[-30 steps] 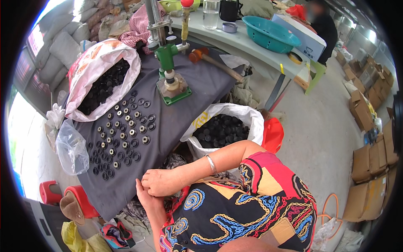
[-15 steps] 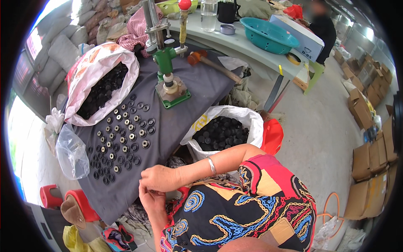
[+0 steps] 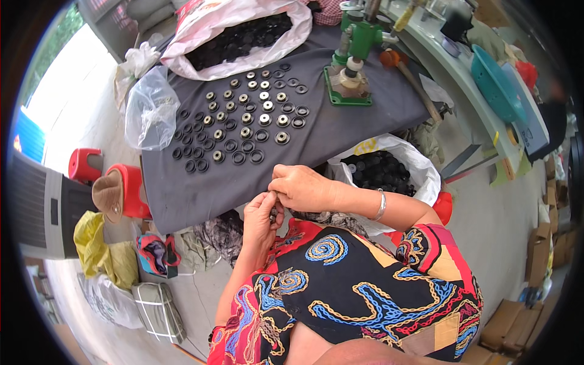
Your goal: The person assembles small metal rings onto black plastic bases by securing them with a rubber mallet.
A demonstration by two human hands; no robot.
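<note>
Although the black ring-shaped parts (image 3: 256,162) and the black rings with silvery metal centres (image 3: 282,138) lie together in loose rows on the dark grey, cloth-covered worktop (image 3: 194,201), they stand apart from the hands, beyond them and mostly to the left. The left hand (image 3: 260,216), near the worktop's edge, is curled nearly closed around small dark pieces (image 3: 275,213), only partly visible between its fingers. The right hand (image 3: 302,188), with a silver-coloured metal bangle (image 3: 381,204) on its wrist, is bent inward, its fingertips meeting those of the left; whether it grasps anything cannot be told. Just beyond the right forearm stands an open white sack (image 3: 429,176) of black round pieces (image 3: 383,172).
</note>
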